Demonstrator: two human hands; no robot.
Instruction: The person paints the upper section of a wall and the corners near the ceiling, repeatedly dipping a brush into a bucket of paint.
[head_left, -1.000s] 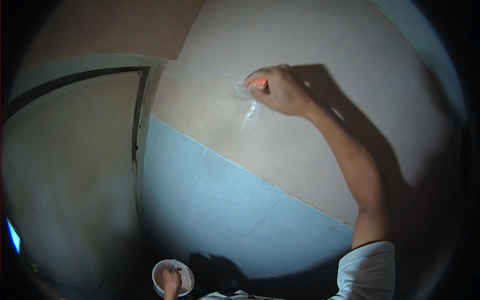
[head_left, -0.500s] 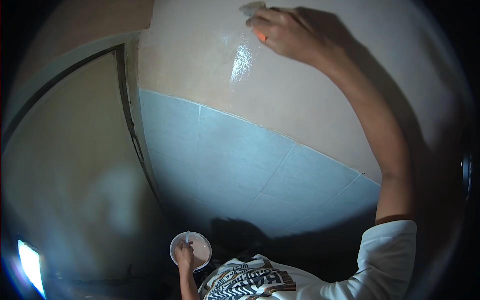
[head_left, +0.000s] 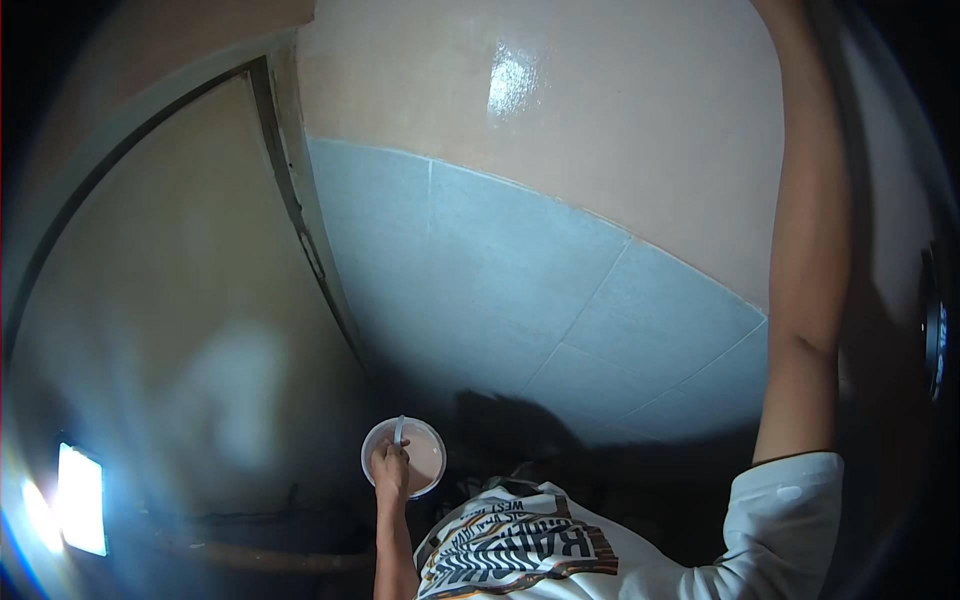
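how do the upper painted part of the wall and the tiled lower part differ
The upper wall is a peachy beige, the lower tiles pale blue-grey. The upper wall is one unbroken surface, while the lower tiles are split by thin pale grout lines. The upper wall bears a wet shiny patch; the lower tiles show none. Both meet the door frame on the left.

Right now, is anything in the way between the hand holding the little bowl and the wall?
Nothing visible is. The left hand holds the bowl low down, and only open, shadowed space shows between it and the blue tiled wall.
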